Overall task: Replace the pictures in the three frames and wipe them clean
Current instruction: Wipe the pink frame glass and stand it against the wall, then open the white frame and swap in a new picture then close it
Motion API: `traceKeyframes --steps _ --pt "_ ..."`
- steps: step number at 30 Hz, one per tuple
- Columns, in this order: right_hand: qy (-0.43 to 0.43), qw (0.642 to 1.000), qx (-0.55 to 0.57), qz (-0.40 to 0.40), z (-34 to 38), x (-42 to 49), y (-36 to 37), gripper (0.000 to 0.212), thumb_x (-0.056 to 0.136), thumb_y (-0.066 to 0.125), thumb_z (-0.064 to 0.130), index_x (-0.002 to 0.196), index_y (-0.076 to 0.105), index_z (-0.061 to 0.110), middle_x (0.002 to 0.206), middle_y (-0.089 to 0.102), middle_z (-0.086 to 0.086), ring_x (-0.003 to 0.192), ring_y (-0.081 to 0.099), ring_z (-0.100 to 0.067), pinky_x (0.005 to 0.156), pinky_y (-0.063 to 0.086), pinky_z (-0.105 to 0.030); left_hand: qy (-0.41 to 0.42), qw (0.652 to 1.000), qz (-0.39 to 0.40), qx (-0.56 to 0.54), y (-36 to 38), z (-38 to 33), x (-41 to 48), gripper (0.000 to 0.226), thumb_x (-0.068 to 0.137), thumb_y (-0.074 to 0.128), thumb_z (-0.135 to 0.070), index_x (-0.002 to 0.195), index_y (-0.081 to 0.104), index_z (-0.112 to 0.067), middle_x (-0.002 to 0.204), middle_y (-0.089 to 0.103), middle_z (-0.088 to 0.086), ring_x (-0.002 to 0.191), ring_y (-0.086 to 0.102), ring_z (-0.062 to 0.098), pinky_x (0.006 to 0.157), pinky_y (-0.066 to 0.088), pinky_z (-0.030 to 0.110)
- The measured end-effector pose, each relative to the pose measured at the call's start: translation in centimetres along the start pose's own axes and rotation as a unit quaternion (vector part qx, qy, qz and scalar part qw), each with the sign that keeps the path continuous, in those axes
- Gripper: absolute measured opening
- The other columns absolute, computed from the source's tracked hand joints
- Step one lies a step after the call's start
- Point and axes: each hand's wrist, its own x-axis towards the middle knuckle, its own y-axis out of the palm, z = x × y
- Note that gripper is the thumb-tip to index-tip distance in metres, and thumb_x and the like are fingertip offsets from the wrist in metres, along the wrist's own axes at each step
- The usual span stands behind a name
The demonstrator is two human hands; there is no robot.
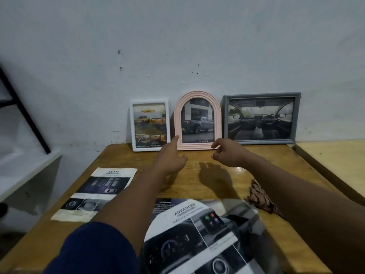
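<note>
1. Frames. I see three picture frames standing at the far edge of the brown wooden worktop (pixel 199 171), leaning against the white wall (pixel 177 46). In order from my left:
- a white rectangular plastic frame (pixel 132 125) holding a print of orange pickup trucks;
- a pink arched frame (pixel 197 94) holding a print of a dark pickup truck;
- a grey rectangular frame (pixel 260 95) holding a print of a car interior.

The white and pink frames stand just beside each other.

2. Left hand (pixel 169 155). The index finger is extended and its tip lies against the lower left edge of the pink arched frame. The hand holds nothing.

3. Right hand (pixel 227 153). The fingers are loosely curled, thumb and forefinger apart, and they hold nothing. The hand hovers in front of the lower right corner of the pink arched frame. I cannot tell whether it makes contact there.

4. Loose items on the worktop:
- a rectangular printed sheet headed "SAFETY" (pixel 94 194) lies flat on the left side;
- an arch-cut printed sheet headed "ADVANCED" (pixel 193 234) lies nearest to me, between the forearms;
- a brown patterned cloth (pixel 258 196) lies at the right, partly hidden by the right forearm.
</note>
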Motion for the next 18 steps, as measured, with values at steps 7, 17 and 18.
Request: traceKeyframes --steps 7,17,18 --pt "-0.002 0.994 -0.073 0.086 0.2 -5.6 0.1 0.043 0.086 0.074 0.035 0.124 0.061 0.021 0.123 0.062 -0.005 0.109 0.059 -0.022 0.096 0.051 -0.041 -0.034 0.997 0.066 0.020 -1.0 1.1 -6.8 0.090 0.089 0.074 -0.041 0.160 0.020 -0.031 0.158 0.040 0.008 0.139 0.045 0.029 0.108 0.044 0.043" --pt "0.001 0.982 -0.123 0.140 0.1 -9.8 2.1 0.057 0.081 0.079 0.036 0.131 0.057 0.021 0.128 0.061 -0.003 0.106 0.056 -0.020 0.087 0.048 -0.034 -0.067 0.979 0.175 0.084 -1.8 3.2 -10.8 0.130 0.051 0.089 -0.068 0.158 0.026 -0.030 0.156 0.045 0.007 0.137 0.049 0.026 0.110 0.044 0.047" --pt "-0.002 0.982 -0.126 0.138 0.1 -9.8 2.4 0.056 0.081 0.078 0.035 0.131 0.057 0.020 0.129 0.061 -0.003 0.104 0.054 -0.020 0.083 0.046 -0.032 -0.069 0.979 0.175 0.084 -1.8 3.3 -10.9 0.128 0.052 0.091 -0.064 0.157 0.028 -0.029 0.155 0.045 0.007 0.137 0.049 0.026 0.110 0.044 0.047"
